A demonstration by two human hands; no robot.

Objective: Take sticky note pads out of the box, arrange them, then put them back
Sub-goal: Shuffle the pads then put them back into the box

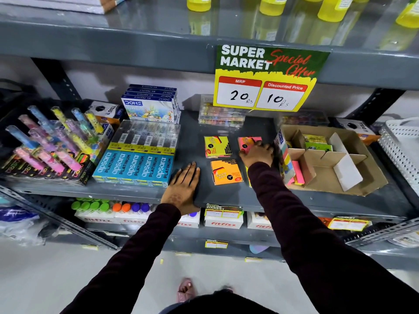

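Touching pink pad (250,141) with right hand (257,154)

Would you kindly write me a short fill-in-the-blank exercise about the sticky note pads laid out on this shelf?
1. The right hand rests on the ____ sticky note pad.
2. The left hand lies flat on the grey ____, holding nothing.
3. The orange pad lies nearer the person than the ____ pad.
4. The cardboard box stands to the ____ of the laid-out pads.

Missing words: pink; shelf; yellow; right
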